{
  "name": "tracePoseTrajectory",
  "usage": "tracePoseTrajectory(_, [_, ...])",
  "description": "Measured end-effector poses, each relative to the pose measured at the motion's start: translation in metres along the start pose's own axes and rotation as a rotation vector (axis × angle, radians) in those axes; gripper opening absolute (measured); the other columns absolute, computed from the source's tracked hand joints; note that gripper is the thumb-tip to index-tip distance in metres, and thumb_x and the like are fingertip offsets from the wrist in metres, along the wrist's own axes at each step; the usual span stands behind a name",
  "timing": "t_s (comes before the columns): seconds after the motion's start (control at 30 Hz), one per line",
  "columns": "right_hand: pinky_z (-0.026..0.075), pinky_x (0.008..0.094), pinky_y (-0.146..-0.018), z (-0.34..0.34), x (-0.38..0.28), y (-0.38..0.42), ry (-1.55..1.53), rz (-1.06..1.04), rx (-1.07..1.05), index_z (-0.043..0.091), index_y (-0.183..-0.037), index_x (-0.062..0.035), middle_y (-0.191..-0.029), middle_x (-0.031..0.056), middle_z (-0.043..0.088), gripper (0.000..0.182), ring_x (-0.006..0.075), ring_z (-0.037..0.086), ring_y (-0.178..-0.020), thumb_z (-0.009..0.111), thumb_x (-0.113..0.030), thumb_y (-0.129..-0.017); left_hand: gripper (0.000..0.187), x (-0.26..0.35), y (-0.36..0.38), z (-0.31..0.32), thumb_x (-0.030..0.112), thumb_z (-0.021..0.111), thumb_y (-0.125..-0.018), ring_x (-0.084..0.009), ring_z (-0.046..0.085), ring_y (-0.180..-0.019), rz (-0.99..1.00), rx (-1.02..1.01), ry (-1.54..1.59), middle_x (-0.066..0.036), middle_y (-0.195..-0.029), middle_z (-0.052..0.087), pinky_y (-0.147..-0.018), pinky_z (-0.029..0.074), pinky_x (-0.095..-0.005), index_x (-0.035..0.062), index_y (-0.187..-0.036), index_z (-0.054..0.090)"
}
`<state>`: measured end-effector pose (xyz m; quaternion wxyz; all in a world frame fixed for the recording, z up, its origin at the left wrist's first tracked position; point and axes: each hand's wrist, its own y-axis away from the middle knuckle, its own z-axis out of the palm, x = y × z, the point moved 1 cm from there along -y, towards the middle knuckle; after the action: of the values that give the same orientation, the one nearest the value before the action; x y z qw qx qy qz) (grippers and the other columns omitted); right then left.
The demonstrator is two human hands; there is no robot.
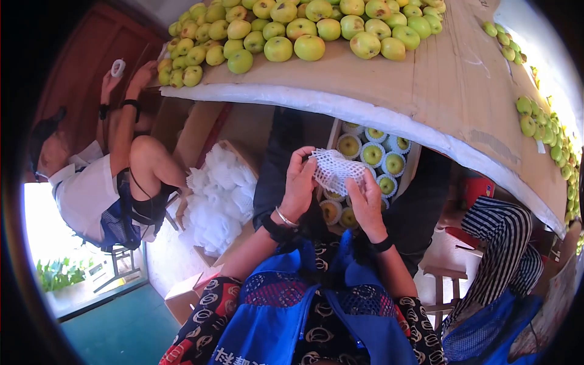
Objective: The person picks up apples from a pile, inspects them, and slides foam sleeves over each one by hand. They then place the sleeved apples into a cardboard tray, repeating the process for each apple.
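Observation:
A white foam fruit net (336, 173) is stretched between my two hands, over a box. My left hand (298, 187) pinches its left end, and my right hand (368, 208) grips its right end. The net looks flat; whether anything is inside it I cannot make out. Below it stands a cardboard box (413, 169) with rows of green-yellow apples (395, 163), most of them in white foam nets. My hands and the net hide part of these rows. To the left of my left arm lies a heap of white foam nets (220, 198) in a carton.
Ahead, a cardboard-covered table (450, 85) with a white padded edge bears many loose apples (309, 47). On the left a seated person (100, 182) holds a foam net (118, 67). At right sits another person in striped trousers (502, 243), near a wooden stool (444, 274).

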<state>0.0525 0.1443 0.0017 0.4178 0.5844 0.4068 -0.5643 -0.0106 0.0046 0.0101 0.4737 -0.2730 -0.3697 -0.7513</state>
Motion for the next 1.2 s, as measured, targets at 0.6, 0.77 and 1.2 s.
tracePoseTrajectory(0.6, [0.046,0.0261,-0.063,0.002,-0.012,0.001,0.079,-0.077,0.1,0.055,-0.102,-0.0006,-0.076,0.0061,0.062,0.022,0.0107,0.057,-0.067,0.062,-0.009,-0.082,0.014,-0.022,-0.01,-0.032,0.005,0.043,-0.092,-0.0138,0.06,-0.079,-0.109,0.08,-0.09,-0.006,-0.089,0.06,-0.072,0.05,-0.0272,0.004,-0.102,0.052])
tracePoseTrajectory(0.77, [0.044,0.0266,-0.08,-0.02,0.0,-0.011,-0.343,-0.2,0.135,0.039,-0.124,-0.0014,-0.1,0.0092,0.059,0.053,0.012,0.055,-0.091,0.065,-0.004,-0.078,0.011,-0.01,-0.014,-0.036,0.007,0.044,-0.092,-0.0177,0.061,-0.083,-0.164,0.075,0.279,-0.008,-0.09,0.061,-0.075,0.052,-0.0319,0.0044,-0.098,0.053])
tracePoseTrajectory(1.2, [0.043,0.0321,-0.091,0.022,0.002,-0.011,-0.49,-0.002,0.09,0.016,-0.138,-0.002,-0.118,0.0133,0.045,0.09,0.0201,0.05,-0.106,0.069,0.004,-0.066,0.008,-0.026,0.001,-0.011,0.005,0.052,-0.089,-0.0076,0.055,-0.076,-0.056,-0.021,-0.239,-0.002,-0.085,0.057,-0.069,0.047,-0.0229,0.0029,-0.097,0.051])
